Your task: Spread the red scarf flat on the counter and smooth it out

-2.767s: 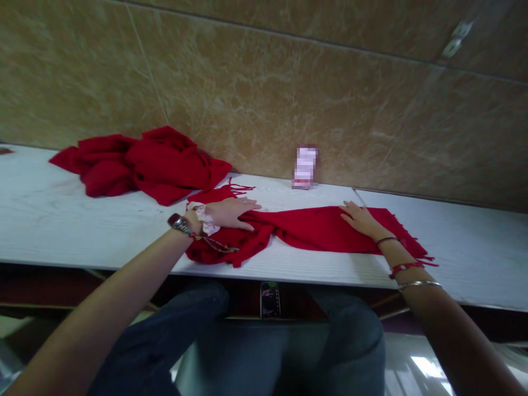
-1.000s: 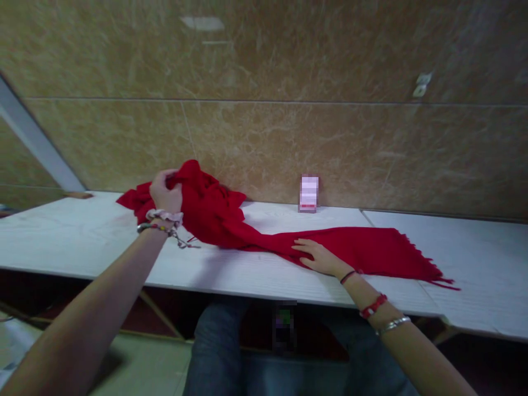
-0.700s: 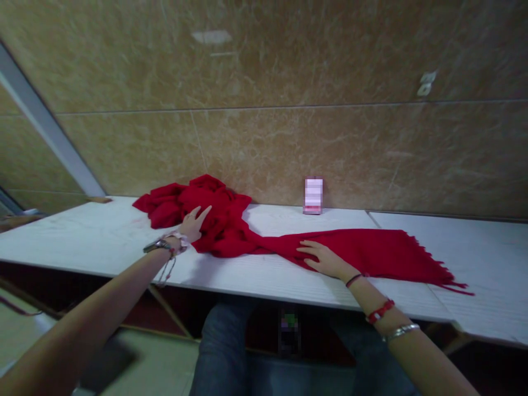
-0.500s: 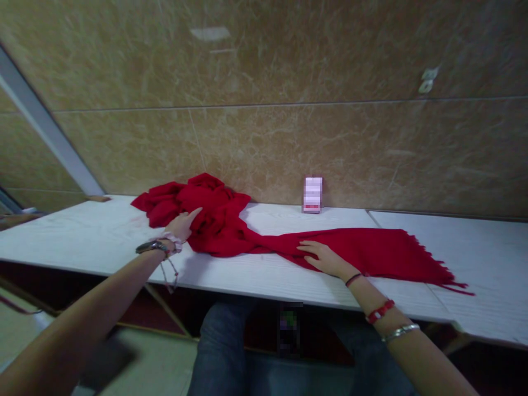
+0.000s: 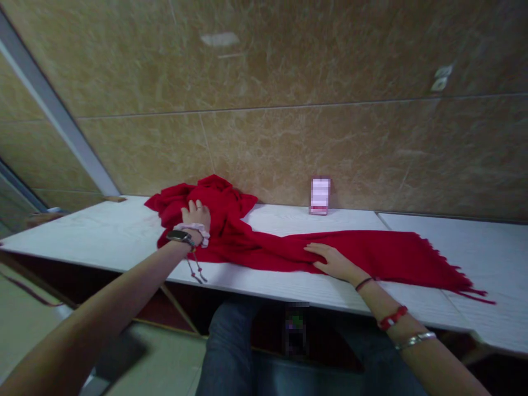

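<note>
A red fringed scarf point(image 5: 383, 254) lies along the white tabletop, bunched into a heap on the left and stretched flatter to the right, where its fringe hangs in strands. My left hand point(image 5: 197, 215) rests on the heap with its fingers apart; a watch and a pale scrunchie are on that wrist. Further right, my right hand point(image 5: 333, 260) lies palm down on the flatter stretch, fingers spread. Several bands circle my right forearm. Cloth under both palms is hidden.
A phone-like object point(image 5: 320, 196) with a blurred screen leans on the tan tiled wall point(image 5: 289, 148) behind the white tabletop point(image 5: 103, 231). A small brown block point(image 5: 114, 199) lies at the back left. Dark open compartments run below the tabletop, near my legs point(image 5: 231, 346).
My left hand has shifted over the heap and its fingers now point up the cloth. The middle of the scarf, narrow and twisted before, is spread wider towards me. My right hand stays on it.
</note>
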The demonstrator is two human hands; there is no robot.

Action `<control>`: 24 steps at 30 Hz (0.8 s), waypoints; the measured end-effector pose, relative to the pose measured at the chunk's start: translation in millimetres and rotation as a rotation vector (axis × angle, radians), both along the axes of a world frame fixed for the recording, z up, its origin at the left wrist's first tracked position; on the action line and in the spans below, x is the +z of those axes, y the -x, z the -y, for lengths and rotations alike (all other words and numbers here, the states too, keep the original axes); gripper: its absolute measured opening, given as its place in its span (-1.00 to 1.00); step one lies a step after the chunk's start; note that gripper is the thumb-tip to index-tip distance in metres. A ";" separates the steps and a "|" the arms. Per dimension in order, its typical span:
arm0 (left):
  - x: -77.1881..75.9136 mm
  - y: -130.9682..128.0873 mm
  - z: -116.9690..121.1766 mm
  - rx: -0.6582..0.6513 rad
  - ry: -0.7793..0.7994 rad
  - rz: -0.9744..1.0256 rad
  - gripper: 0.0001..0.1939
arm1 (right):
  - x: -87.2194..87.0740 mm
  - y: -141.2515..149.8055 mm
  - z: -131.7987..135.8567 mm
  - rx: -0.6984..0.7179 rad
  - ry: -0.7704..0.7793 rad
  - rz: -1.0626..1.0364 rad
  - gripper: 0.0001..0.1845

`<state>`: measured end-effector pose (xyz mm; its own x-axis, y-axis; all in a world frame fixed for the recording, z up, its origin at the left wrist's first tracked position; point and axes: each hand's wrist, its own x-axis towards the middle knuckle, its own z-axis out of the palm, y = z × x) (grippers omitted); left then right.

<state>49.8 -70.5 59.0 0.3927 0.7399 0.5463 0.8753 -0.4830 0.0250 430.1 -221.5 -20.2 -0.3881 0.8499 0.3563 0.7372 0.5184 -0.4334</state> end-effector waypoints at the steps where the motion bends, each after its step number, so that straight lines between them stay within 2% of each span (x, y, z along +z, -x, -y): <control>1: -4.0 -12.2 2.9 0.041 -0.009 -0.006 -0.67 | 1.5 0.8 1.4 -0.001 0.004 0.004 -0.51; 2: -7.1 -25.4 6.6 0.052 0.043 -0.111 -0.65 | 2.9 1.7 2.9 -0.003 0.005 0.009 -0.51; 3: -9.8 -38.9 11.1 -0.023 0.103 -0.224 -0.60 | 4.2 2.8 4.3 -0.002 0.005 0.019 -0.52; 6: -20.8 -74.6 26.9 -0.382 0.179 -0.429 -0.52 | 6.1 6.0 7.3 0.008 0.006 0.074 -0.54; 8: -30.5 -87.9 36.0 -0.546 0.226 -0.489 -0.50 | 5.7 7.6 7.7 0.020 0.002 0.125 -0.56; 10: -38.6 -90.9 41.9 -0.605 0.219 -0.482 -0.48 | 4.6 8.5 7.0 0.030 -0.007 0.165 -0.58; 13: -41.6 -80.6 44.5 -0.577 0.146 -0.462 -0.47 | 3.8 9.6 5.5 0.031 -0.018 0.188 -0.58; 19: -34.7 -49.0 42.7 -0.442 0.064 -0.519 -0.50 | 3.9 14.5 8.1 0.006 -0.094 0.106 -0.53; 24: -34.5 -39.2 46.1 -0.351 0.017 -0.532 -0.60 | 2.5 17.1 10.9 0.022 -0.026 0.185 -0.55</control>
<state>89.0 -116.6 24.5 0.8277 0.5245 0.1995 0.5598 -0.7466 -0.3595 413.0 -232.4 -17.7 -0.4673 0.8319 0.2994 0.7914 0.5445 -0.2777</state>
